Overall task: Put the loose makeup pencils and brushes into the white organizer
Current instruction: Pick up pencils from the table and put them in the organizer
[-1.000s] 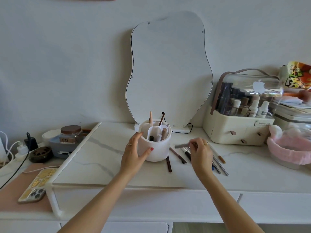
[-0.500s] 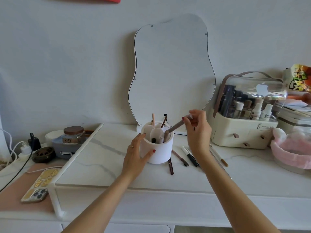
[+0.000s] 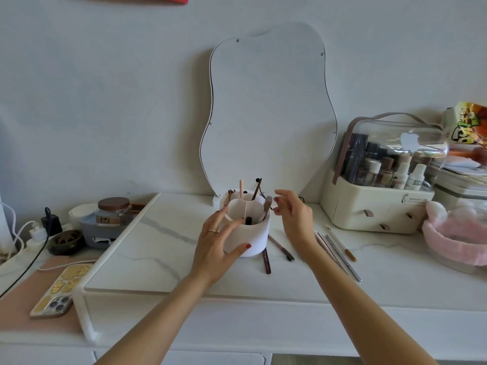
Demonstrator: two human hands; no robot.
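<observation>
The round white organizer stands on the marble riser, with several pencils and brushes upright in its compartments. My left hand wraps its left side, thumb on the front. Just right of the rim hovers my right hand, fingers apart and holding nothing. A grey-brown brush leans in the right compartment beside those fingers. Loose on the marble lie a dark brown pencil, a pink brush, a silver pencil, a pale pink pencil and a white pencil with a gold tip.
A wavy mirror leans on the wall behind the organizer. A cream cosmetics case stands at the right, a pink headband beyond it. Left of the riser are a jar, a grey tray, a charger and a phone.
My right hand lifted a grey-brown brush from the marble, slid it into the organizer's right compartment and let go. The left hand stayed on the organizer.
</observation>
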